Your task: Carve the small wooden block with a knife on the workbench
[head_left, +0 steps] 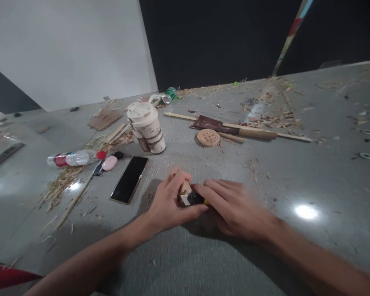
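Observation:
Near the middle of the floor, my left hand (169, 201) is closed around a small pale wooden block (185, 188). The left thumb reaches along the near side to the tool beside it. My right hand (231, 205), slightly blurred, is wrapped around what looks like a utility knife (195, 199), with a black front and a bit of yellow. Its short pale blade (185, 200) lies against the wood. Most of the handle is hidden under the right fingers. A black-screened phone (129, 180) lies left of my left hand.
Beyond my hands are a lidded paper cup (148, 129), a round carved wooden disc (208, 137) and a knife in a brown sheath (216, 124) by a long stick. A plastic bottle (75, 158), pink oval object (109, 163), green can (169, 95) and wood shavings (60, 185) lie around.

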A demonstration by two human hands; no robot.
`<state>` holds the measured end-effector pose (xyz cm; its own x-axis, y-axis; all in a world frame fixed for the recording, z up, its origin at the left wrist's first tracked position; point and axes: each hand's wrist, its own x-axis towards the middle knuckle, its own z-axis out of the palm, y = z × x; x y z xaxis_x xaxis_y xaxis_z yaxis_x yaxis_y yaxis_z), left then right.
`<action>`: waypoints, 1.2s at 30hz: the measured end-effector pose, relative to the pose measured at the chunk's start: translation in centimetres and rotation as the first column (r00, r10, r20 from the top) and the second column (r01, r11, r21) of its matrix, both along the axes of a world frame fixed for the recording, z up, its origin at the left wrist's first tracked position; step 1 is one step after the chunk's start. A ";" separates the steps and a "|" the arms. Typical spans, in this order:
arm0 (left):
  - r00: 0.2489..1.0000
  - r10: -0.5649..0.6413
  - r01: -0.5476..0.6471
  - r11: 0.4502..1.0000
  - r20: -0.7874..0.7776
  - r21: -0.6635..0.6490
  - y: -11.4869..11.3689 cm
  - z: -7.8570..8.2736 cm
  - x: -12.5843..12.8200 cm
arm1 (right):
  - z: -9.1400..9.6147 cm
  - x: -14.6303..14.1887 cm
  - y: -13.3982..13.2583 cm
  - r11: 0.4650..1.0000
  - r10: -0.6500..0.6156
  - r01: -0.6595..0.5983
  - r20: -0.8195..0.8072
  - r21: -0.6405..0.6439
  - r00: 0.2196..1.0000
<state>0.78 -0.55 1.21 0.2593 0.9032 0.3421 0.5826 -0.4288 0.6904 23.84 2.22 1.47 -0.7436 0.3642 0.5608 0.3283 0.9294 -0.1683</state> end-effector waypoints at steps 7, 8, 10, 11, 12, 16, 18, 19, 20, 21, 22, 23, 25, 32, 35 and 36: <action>0.999 -0.038 0.038 0.998 0.010 0.050 -0.3 -0.1 0.1 | -0.2 0.3 0.1 0.999 -0.052 0.052 0.000 0.003 0.999; 0.999 -0.046 0.046 0.997 -0.002 0.060 -0.4 -0.2 0.1 | -0.2 0.3 0.1 0.997 -0.071 0.071 -0.003 0.006 0.997; 0.999 -0.040 0.042 0.997 -0.030 0.067 -0.4 -0.3 0.1 | -0.4 0.3 0.1 0.995 -0.100 0.100 -0.012 0.001 0.995; 0.999 -0.029 0.031 0.997 -0.036 0.070 -0.4 -0.4 0.0 | -0.4 0.3 0.1 0.994 -0.111 0.111 -0.017 -0.003 0.994; 0.999 -0.021 0.024 0.997 -0.034 0.076 -0.3 -0.4 0.0 | -0.4 0.3 0.2 0.993 -0.118 0.118 -0.021 -0.009 0.993; 1.000 0.000 0.000 0.995 0.001 0.096 0.2 -0.5 -0.5 | -0.2 0.6 0.4 0.996 -0.091 0.091 -0.021 -0.017 0.996; 1.000 0.013 -0.015 0.996 0.018 0.084 0.4 -0.4 -0.6 | -0.3 0.7 0.5 0.997 -0.072 0.072 -0.004 -0.027 0.997; 1.000 0.018 -0.020 0.997 0.020 0.077 0.5 -0.4 -0.7 | -0.3 0.8 0.5 0.997 -0.065 0.066 0.004 -0.033 0.998; 1.000 0.020 -0.021 0.997 0.017 0.072 0.5 -0.3 -0.7 | -0.3 0.8 0.6 0.998 -0.058 0.058 0.010 -0.037 0.998; 1.000 0.020 -0.021 0.997 0.011 0.069 0.5 -0.3 -0.7 | -0.4 0.7 0.6 0.998 -0.048 0.048 0.014 -0.039 0.999; 1.000 0.019 -0.019 0.997 0.005 0.070 0.6 -0.3 -0.6 | -0.4 0.7 0.6 0.998 -0.041 0.042 0.017 -0.039 0.999; 1.000 0.019 -0.019 0.997 0.002 0.072 0.6 -0.3 -0.6 | -0.4 0.6 0.5 0.999 -0.040 0.041 0.018 -0.036 0.999; 1.000 0.014 -0.014 0.997 0.005 0.078 0.6 -0.3 -0.6 | -0.4 0.5 0.5 0.998 -0.048 0.049 0.022 -0.032 0.999; 0.998 -0.038 0.033 0.996 0.049 0.084 0.7 -0.4 -0.8 | -0.4 0.3 0.1 0.994 -0.110 0.110 0.014 0.023 0.994; 0.999 -0.003 0.000 0.996 0.045 0.086 0.8 -0.4 -0.8 | -0.4 0.1 -0.1 0.985 -0.164 0.163 0.009 0.056 0.986; 0.999 0.005 -0.009 0.996 0.044 0.090 0.9 -0.3 -0.8 | -0.4 0.1 -0.2 0.981 -0.184 0.183 0.004 0.069 0.983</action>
<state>-0.04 0.31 0.86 0.2363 0.8697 0.4334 0.5557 -0.4868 0.6740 23.91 2.05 1.06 -0.6739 0.4561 0.5812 0.4955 0.8625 -0.1024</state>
